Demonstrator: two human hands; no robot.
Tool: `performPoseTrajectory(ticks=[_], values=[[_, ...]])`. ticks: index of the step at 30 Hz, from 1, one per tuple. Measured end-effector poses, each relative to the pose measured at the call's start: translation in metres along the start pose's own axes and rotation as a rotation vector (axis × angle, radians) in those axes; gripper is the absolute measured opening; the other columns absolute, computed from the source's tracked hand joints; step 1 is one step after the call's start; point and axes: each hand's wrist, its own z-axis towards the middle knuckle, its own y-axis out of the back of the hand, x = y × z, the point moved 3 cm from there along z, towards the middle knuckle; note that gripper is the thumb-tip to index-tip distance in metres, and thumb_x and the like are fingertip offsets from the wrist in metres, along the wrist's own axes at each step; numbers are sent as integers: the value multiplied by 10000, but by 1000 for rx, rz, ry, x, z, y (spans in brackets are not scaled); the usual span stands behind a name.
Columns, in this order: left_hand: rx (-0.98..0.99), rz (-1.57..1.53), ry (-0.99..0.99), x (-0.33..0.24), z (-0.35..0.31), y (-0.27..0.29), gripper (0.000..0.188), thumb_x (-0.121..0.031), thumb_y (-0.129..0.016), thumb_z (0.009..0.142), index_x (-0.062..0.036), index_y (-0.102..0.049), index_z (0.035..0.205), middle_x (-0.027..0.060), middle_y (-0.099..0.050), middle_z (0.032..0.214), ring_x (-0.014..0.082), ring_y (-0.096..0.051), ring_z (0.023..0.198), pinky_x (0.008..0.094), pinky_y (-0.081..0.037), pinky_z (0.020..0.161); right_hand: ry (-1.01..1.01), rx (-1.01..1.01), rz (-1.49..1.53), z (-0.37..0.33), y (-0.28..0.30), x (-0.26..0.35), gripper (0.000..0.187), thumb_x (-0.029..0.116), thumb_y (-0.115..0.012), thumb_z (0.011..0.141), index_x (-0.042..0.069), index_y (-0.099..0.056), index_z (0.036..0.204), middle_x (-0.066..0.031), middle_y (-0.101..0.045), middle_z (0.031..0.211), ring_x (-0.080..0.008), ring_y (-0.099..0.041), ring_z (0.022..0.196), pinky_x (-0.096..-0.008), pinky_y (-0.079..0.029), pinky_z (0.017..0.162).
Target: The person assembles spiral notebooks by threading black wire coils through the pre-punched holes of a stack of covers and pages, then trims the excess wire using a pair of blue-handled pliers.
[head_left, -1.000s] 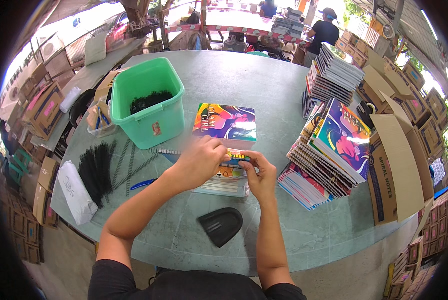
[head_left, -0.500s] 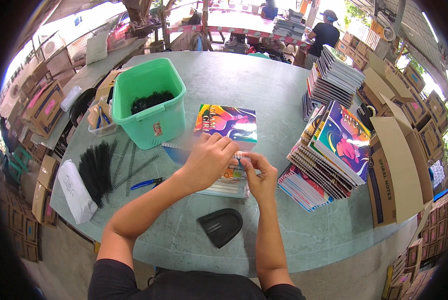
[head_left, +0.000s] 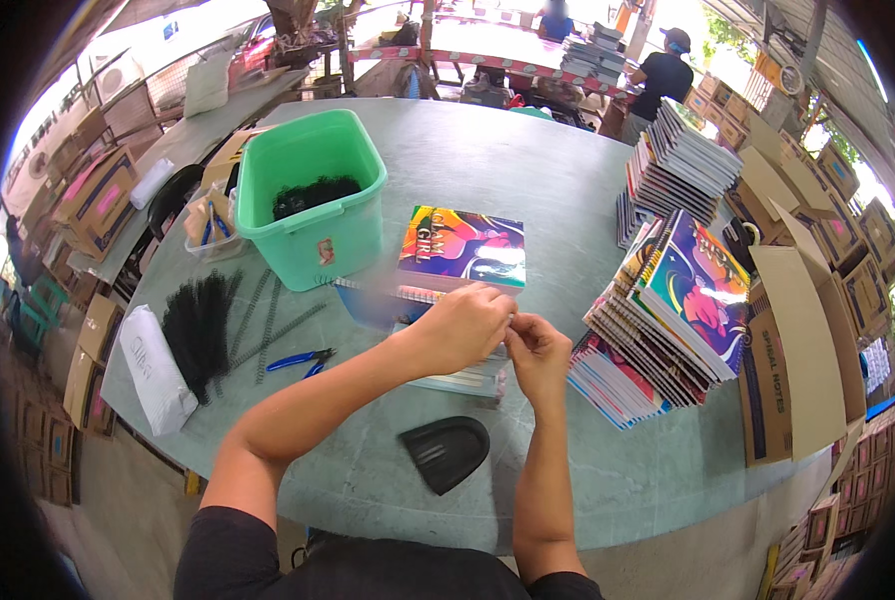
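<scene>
My left hand [head_left: 473,325] is closed, its fingertips bent over the right end of a notebook [head_left: 366,308] with a blue cover, mostly hidden under my forearm. Along that notebook's far edge runs a thin spiral coil [head_left: 423,295], its left end sticking out past the cover. At the coil's right end my right hand [head_left: 540,350] pinches, thumb and fingers touching my left fingertips; the bit between them is covered. Just beyond lies a colourful notebook stack [head_left: 465,245]. More notebooks [head_left: 458,385] show beneath my hands. A black wedge-shaped piece [head_left: 446,452] rests nearer to me.
At left stand a green bin [head_left: 313,240] of black coils, loose coils [head_left: 203,335], blue pliers [head_left: 301,360], a white wrapped packet [head_left: 156,370] and a small tub [head_left: 213,240]. Stacked notebooks [head_left: 668,310] and an open carton [head_left: 793,370] fill the right side. A person [head_left: 663,80] works beyond.
Both hands have shifted slightly right and their fingertips have come together at the coil's right end. The whole view has moved a little.
</scene>
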Motion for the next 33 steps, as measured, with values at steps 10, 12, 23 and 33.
performPoseTrajectory(ticks=[10,12,23,33], values=[[-195,131,53,-12,-37,74,286,-260,-691,780,-67,-600,971,142,-590,927,317,-561,940,391,-452,807,-49,53,92,0,-3,7,274,-20,-682,788,0,-621,1054,-72,-656,981,-107,-609,863,-238,-477,740],[30,76,310,4,-74,104,329,-281,-696,783,-77,-592,1019,147,-595,937,322,-566,936,399,-453,812,44,29,-113,3,3,28,394,-11,-714,737,26,-606,1114,-101,-641,1071,-168,-609,957,-289,-476,813],[121,479,520,86,-237,49,480,-115,-683,679,-57,-559,1139,187,-527,970,328,-549,901,395,-455,801,236,666,-994,52,-146,94,363,173,-694,763,42,-628,1095,-151,-670,1004,-326,-628,962,-422,-478,840],[-86,-731,944,64,-159,86,358,-182,-480,828,6,-544,1126,90,-639,863,175,-606,702,304,-494,619,166,804,-371,47,-176,108,354,-42,-561,752,74,-686,1062,-141,-693,959,-273,-656,863,-349,-498,806]])
